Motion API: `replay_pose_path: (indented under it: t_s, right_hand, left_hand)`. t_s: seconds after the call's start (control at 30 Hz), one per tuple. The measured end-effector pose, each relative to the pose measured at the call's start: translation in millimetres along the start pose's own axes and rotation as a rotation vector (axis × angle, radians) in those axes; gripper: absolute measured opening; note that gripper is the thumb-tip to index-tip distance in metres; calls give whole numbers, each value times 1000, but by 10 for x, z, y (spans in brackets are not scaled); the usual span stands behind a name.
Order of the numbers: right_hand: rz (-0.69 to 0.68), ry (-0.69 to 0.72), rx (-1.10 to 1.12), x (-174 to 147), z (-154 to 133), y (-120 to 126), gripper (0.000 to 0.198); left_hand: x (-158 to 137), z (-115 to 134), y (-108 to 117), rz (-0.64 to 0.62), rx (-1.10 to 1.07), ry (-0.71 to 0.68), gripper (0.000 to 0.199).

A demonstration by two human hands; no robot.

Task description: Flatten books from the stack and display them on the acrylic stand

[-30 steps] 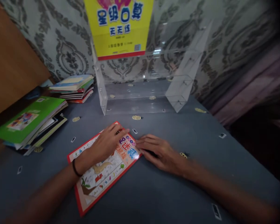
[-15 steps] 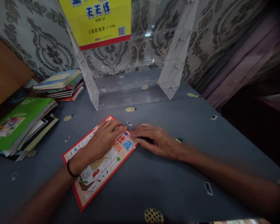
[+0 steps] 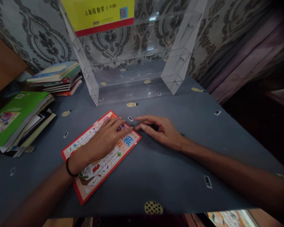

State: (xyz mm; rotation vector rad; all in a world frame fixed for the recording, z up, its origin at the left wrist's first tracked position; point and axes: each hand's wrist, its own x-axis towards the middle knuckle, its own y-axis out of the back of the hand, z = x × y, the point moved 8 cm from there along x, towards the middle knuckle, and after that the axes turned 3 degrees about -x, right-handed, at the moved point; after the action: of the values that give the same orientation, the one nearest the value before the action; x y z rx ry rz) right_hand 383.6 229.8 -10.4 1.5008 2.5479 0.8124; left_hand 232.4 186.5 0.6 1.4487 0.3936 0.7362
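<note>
A red-bordered picture book (image 3: 109, 164) lies flat and slanted on the table, its cover printed with line drawings and blue characters. Across its upper part rests my left hand (image 3: 105, 135), palm down with fingers stretched out, covering the middle of the cover. A black band circles that wrist. My right hand (image 3: 162, 130) is just beyond the book's upper right corner, its thumb and forefinger apart and fingertips close to the edge. Whether those fingertips touch the book I cannot tell. Nothing shows between the right fingers.
A clear acrylic rack (image 3: 177, 69) stands at the back, holding a yellow book (image 3: 104, 15). To the left are a stack topped by a green book (image 3: 26, 110) and another book stack (image 3: 59, 75) behind it. The grey tablecloth (image 3: 180, 189) has pineapple prints.
My right thumb and forefinger have spread slightly apart at the book's corner. My left hand still lies on the cover. The whole view has shifted, with the table's near edge now visible.
</note>
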Motion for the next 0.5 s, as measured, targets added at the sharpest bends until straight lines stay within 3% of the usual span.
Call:
replay_pose_path:
  t_s: [0.2, 0.37, 0.5]
  right_hand:
    - [87, 17, -48, 2, -22, 73, 31]
    - [11, 47, -46, -30, -49, -1, 34]
    - [-42, 174, -153, -82, -151, -75, 35]
  left_hand:
    - [-7, 59, -39, -99, 13, 19, 69]
    - [-11, 57, -36, -92, -21, 32, 63]
    - [-8, 50, -17, -87, -31, 21, 60]
